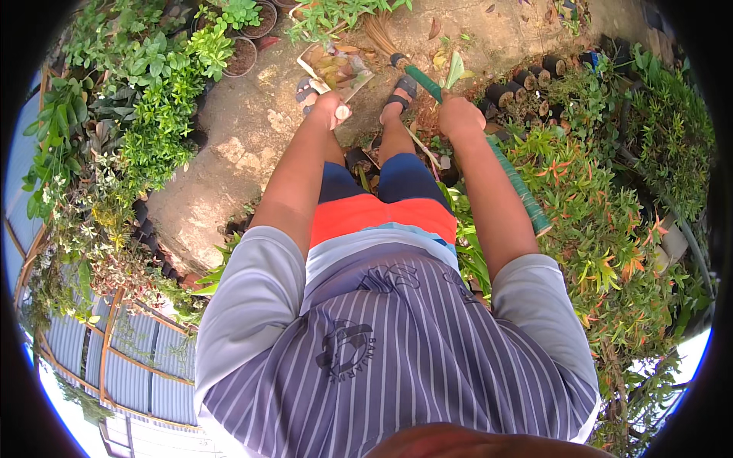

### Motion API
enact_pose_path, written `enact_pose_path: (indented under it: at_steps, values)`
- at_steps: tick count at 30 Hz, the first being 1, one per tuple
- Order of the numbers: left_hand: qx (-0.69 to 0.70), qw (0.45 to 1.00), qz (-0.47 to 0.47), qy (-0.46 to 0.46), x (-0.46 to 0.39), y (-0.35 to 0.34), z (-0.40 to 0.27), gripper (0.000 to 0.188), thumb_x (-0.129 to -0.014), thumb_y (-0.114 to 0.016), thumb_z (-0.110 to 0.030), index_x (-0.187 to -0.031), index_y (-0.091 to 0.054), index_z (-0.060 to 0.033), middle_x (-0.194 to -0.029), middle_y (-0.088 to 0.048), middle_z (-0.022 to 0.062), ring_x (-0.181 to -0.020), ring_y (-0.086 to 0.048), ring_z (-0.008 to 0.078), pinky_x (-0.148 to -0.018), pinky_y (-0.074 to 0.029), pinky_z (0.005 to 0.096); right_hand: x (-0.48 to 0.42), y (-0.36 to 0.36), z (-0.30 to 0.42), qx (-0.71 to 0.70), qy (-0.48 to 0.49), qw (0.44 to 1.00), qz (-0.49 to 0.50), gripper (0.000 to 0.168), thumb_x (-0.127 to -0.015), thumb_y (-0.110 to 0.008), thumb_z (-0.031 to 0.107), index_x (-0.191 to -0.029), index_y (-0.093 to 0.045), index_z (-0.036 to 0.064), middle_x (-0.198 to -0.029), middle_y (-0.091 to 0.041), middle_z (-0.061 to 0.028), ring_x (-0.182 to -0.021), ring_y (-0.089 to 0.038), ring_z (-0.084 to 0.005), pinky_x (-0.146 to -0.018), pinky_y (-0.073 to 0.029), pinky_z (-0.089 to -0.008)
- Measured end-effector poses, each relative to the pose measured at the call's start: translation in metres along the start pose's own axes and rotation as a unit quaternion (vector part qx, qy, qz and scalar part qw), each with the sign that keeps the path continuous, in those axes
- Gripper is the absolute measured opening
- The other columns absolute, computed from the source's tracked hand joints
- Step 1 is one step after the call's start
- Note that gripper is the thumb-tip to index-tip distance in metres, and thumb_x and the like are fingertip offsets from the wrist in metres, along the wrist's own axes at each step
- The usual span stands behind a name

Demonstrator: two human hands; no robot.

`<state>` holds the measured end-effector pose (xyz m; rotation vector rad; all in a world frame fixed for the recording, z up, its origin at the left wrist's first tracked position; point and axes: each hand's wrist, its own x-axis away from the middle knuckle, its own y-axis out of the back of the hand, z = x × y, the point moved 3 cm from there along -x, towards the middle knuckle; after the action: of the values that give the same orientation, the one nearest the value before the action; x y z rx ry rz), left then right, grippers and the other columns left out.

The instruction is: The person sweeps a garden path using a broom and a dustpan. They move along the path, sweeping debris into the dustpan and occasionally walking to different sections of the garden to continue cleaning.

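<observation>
My left hand [334, 110] grips the round end of a dustpan's handle [319, 86]. The dustpan [362, 77] rests low by my feet, with dry brown and yellow leaves [335, 66] lying in it. My right hand [460, 117] is closed around the green-wrapped handle [518, 186] of a stick broom. Its tan bristles [381, 34] reach the ground just right of the dustpan, beyond my feet. A pale green leaf [455, 70] shows right above my right hand; whether the hand holds it, I cannot tell.
Concrete ground [229, 151] runs along my left, strewn with a few leaves farther ahead. Potted plants [240, 57] and leafy shrubs [154, 114] line the left side. At right are dark upright edging pieces [515, 91] and a dense bush [572, 217]. Corrugated metal sheeting [126, 343] stands lower left.
</observation>
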<state>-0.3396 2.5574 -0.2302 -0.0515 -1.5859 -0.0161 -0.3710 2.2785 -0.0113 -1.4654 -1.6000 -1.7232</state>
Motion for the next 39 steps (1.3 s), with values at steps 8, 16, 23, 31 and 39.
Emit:
enact_pose_path:
  at_steps: [8,16,23,31,39]
  values:
    - [-0.032,0.999,0.039,0.01,-0.007,0.003,-0.019,0.009,-0.094,-0.057,-0.016,-0.101,-0.057,-0.0106,-0.078,-0.064,0.0052,-0.065,-0.066,0.0165,-0.054,-0.058,0.03,0.127,0.007,-0.069,-0.029,-0.066,0.997,0.035,0.062,-0.089,-0.053,0.012,-0.147,-0.046,0.032,-0.117,-0.068,-0.0163,-0.106,-0.068,-0.0342,-0.088,-0.054,-0.0472]
    - [-0.055,0.996,0.059,0.043,0.001,0.005,-0.026,0.012,-0.093,-0.056,-0.014,-0.1,-0.054,-0.0043,-0.08,-0.062,0.0075,-0.064,-0.065,0.0189,-0.056,-0.06,0.0318,0.125,0.057,-0.218,0.001,-0.28,0.959,-0.053,0.057,-0.09,-0.056,0.012,-0.145,-0.05,0.026,-0.122,-0.069,-0.0117,-0.11,-0.067,-0.0345,-0.087,-0.054,-0.0494]
    - [-0.094,0.994,0.04,0.027,0.02,-0.007,-0.018,0.015,-0.093,-0.055,-0.016,-0.106,-0.053,-0.0081,-0.079,-0.062,0.0058,-0.064,-0.064,0.0161,-0.057,-0.059,0.0311,-0.086,-0.058,-0.277,-0.11,-0.317,0.936,0.102,0.039,-0.093,-0.055,0.02,-0.13,-0.065,0.011,-0.134,-0.063,-0.0123,-0.118,-0.064,-0.0343,-0.089,-0.053,-0.052]
    - [-0.034,0.998,0.031,0.039,0.004,0.003,0.008,0.022,-0.093,-0.054,-0.013,-0.114,-0.048,-0.0081,-0.079,-0.06,0.0076,-0.064,-0.064,0.0178,-0.055,-0.059,0.0336,0.067,-0.031,-0.062,-0.05,-0.058,0.993,0.089,0.049,-0.098,-0.042,0.015,-0.146,-0.047,0.017,-0.128,-0.066,-0.0141,-0.116,-0.064,-0.0344,-0.091,-0.054,-0.0478]
    - [-0.035,0.999,0.037,-0.015,0.016,0.003,0.029,0.023,-0.095,-0.052,-0.016,-0.114,-0.049,-0.0048,-0.08,-0.059,0.0084,-0.063,-0.063,0.0187,-0.051,-0.055,0.0331,0.17,-0.006,-0.14,-0.135,-0.016,0.99,0.027,0.056,-0.087,-0.064,0.023,-0.142,-0.052,0.027,-0.112,-0.069,-0.0192,-0.105,-0.065,-0.0365,-0.091,-0.052,-0.0462]
